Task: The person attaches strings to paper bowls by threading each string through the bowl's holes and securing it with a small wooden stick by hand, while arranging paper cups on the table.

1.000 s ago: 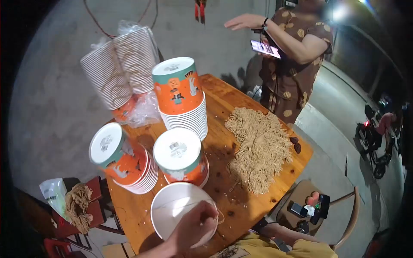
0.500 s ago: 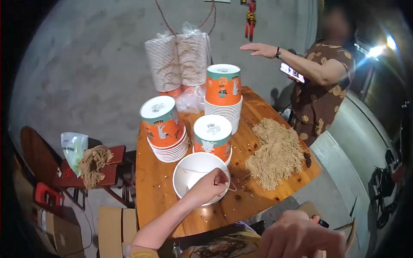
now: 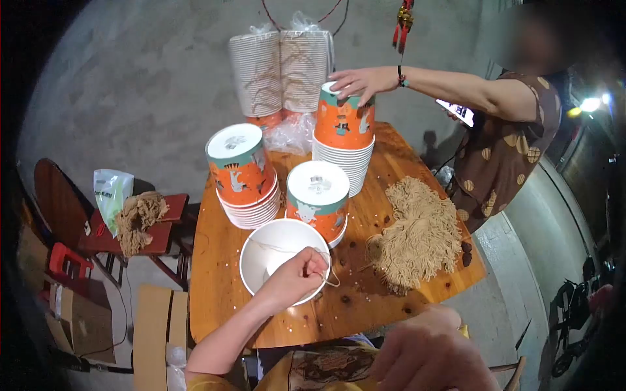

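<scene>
A white paper bowl [image 3: 251, 267] stands mouth-up at the table's near side. Over its right rim, my left hand [image 3: 293, 280] is closed, pinching a thin tan string [image 3: 336, 279]. One part of the string runs across the bowl and a loop hangs outside the rim. My right hand [image 3: 433, 352] is blurred and close to the camera at the bottom, right of the bowl. Its fingers look curled down, and what they hold, if anything, is hidden. Orange and green paper buckets stand upside down behind the bowl: a left stack [image 3: 241, 176], a front stack [image 3: 317, 195] and a rear stack [image 3: 344, 124].
A heap of tan strings [image 3: 420, 234] lies on the wooden table [image 3: 365, 319]. Tall wrapped stacks of bowls [image 3: 280, 72] stand at the back. Another person's hand [image 3: 365, 83] rests on the rear bucket stack. At left, a red bench [image 3: 173, 218] holds more strings and a bag.
The other person's hand has come down onto the rear bucket stack. The view has shifted slightly. My left hand still pinches the string over the bowl; my right hand appears slightly further left.
</scene>
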`<action>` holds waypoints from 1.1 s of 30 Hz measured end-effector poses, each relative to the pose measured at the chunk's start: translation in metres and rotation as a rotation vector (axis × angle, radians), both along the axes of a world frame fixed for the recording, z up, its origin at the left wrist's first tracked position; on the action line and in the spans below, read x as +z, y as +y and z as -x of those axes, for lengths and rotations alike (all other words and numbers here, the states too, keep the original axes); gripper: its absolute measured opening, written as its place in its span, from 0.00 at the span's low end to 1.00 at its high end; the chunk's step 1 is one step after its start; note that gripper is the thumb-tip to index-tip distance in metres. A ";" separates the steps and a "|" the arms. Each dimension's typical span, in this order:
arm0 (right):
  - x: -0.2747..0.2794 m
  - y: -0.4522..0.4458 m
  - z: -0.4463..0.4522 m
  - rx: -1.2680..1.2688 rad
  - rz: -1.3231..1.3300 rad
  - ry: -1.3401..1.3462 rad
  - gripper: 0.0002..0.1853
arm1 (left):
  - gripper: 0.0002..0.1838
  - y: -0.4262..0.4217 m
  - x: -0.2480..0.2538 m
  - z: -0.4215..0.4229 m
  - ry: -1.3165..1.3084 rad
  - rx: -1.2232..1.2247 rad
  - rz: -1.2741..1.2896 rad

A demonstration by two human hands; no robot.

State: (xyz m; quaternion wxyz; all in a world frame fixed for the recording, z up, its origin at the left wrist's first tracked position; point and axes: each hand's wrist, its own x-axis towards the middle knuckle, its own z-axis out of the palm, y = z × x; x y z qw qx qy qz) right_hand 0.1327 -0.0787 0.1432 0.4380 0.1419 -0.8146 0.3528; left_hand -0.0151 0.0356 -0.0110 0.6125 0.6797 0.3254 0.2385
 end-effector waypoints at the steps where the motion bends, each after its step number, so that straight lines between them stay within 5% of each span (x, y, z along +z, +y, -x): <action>1: -0.009 0.000 -0.007 0.013 0.022 0.008 0.07 | 0.10 -0.002 0.000 0.000 0.032 0.025 -0.041; 4: -0.069 -0.008 -0.032 -0.036 -0.055 -0.003 0.07 | 0.08 -0.001 -0.001 -0.001 -0.038 0.054 0.041; 6: -0.096 -0.005 -0.040 -0.820 0.329 0.015 0.08 | 0.08 0.003 0.005 0.003 -0.104 0.013 0.217; 7: -0.102 0.019 -0.043 -0.820 0.586 -0.052 0.08 | 0.09 0.004 0.006 0.005 -0.124 0.019 0.262; 12: -0.173 0.053 -0.043 -1.043 0.495 -0.172 0.17 | 0.11 0.005 0.008 0.009 -0.083 0.041 0.266; 14: -0.154 0.040 -0.032 -1.207 0.362 -0.371 0.21 | 0.13 0.003 0.010 0.007 -0.133 0.026 0.297; 18: -0.165 0.041 -0.023 -1.405 0.092 -0.328 0.22 | 0.14 -0.005 0.015 0.000 -0.118 0.052 0.278; 22: -0.166 0.045 -0.034 -1.316 0.142 -0.314 0.09 | 0.13 -0.001 0.011 -0.001 -0.105 -0.043 0.294; 26: -0.169 0.050 -0.037 -1.158 0.438 -0.227 0.07 | 0.13 0.002 0.006 -0.003 -0.089 -0.068 0.246; 30: -0.165 0.053 -0.042 -1.169 0.394 -0.277 0.06 | 0.14 0.003 0.012 -0.005 -0.071 -0.049 0.246; 32: -0.160 0.046 -0.041 -0.700 1.108 -0.121 0.05 | 0.14 0.003 0.012 -0.003 -0.092 -0.062 0.278; 33: -0.163 0.047 -0.041 -0.698 1.121 -0.121 0.05 | 0.14 0.003 0.012 -0.003 -0.087 -0.061 0.289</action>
